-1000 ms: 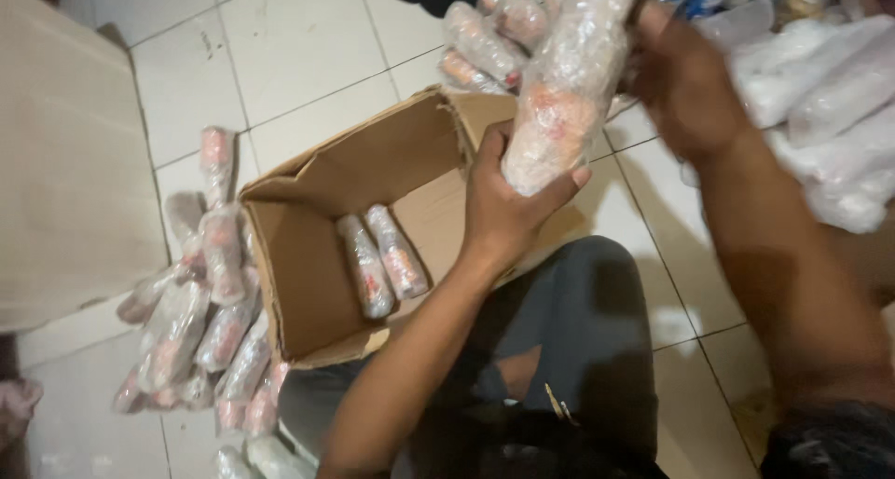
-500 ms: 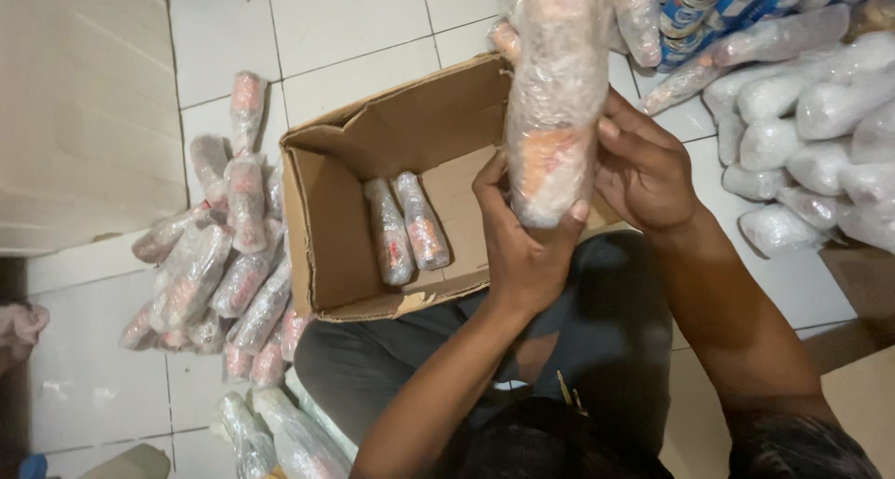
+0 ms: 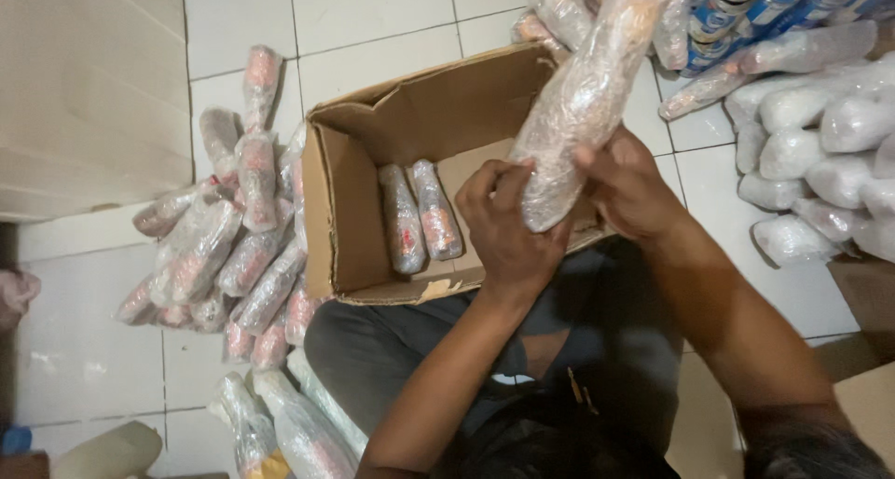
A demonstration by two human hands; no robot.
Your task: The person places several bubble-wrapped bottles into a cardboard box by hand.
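Both hands grip the lower end of a long plastic-wrapped bundle (image 3: 583,97) that stands tilted above an open cardboard box (image 3: 345,218). My left hand (image 3: 508,227) wraps the bundle's bottom from the left. From the right, my right hand (image 3: 629,185) pinches the wrap at the same end. Two smaller wrapped packs (image 3: 419,213) lie side by side on the box floor. The box rests on the white tiled floor against my knee.
A heap of wrapped packs (image 3: 233,237) lies left of the box, with more near my leg (image 3: 280,423). White wrapped bundles (image 3: 830,153) pile at the right, blue packages (image 3: 755,4) beyond them. Flat cardboard (image 3: 84,88) leans at the left.
The bundle has come down and tilted right over the box. My right hand has joined my left at its lower end. The view has shifted closer to the box.
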